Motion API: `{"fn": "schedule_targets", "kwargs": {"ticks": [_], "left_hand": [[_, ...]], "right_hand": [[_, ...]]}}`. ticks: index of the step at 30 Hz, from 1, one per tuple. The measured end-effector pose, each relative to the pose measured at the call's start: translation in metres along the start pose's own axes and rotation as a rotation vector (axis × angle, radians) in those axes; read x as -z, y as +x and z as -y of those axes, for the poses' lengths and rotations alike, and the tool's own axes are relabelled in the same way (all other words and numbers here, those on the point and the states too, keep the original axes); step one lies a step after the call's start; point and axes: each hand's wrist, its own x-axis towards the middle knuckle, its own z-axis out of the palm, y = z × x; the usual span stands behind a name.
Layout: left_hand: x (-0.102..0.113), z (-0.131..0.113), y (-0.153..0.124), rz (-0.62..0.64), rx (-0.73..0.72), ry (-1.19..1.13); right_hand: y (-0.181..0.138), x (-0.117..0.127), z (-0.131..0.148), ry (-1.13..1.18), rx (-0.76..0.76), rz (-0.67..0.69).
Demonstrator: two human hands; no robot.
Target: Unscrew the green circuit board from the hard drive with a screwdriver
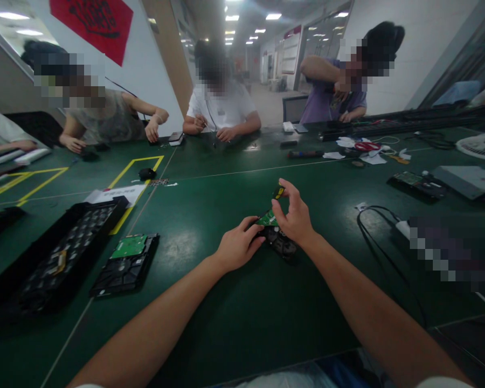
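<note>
A hard drive with a black casing lies on the green table in front of me, its green circuit board facing up. My left hand grips the drive's left edge, fingers over the board side and thumb at the near side. In my right hand is a screwdriver, held by its black and yellow handle between thumb and fingers above the board. The screwdriver's tip is hidden, so whether it touches a screw cannot be seen.
Left of me lie another hard drive and a long black tray of small parts. To the right are a looped black cable, another drive and a grey box. Several people sit across the table.
</note>
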Motion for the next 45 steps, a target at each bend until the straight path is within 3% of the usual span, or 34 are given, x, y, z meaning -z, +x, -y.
{"fn": "schedule_targets", "kwargs": {"ticks": [29, 45], "left_hand": [[0.0011, -0.0007, 0.0001, 0.004, 0.007, -0.014], [0.0013, -0.0011, -0.0001, 0.015, 0.004, 0.012]], "right_hand": [[-0.0025, -0.0006, -0.0002, 0.090, -0.036, 0.031], [-0.0037, -0.0067, 0.0012, 0.036, -0.002, -0.030]]}}
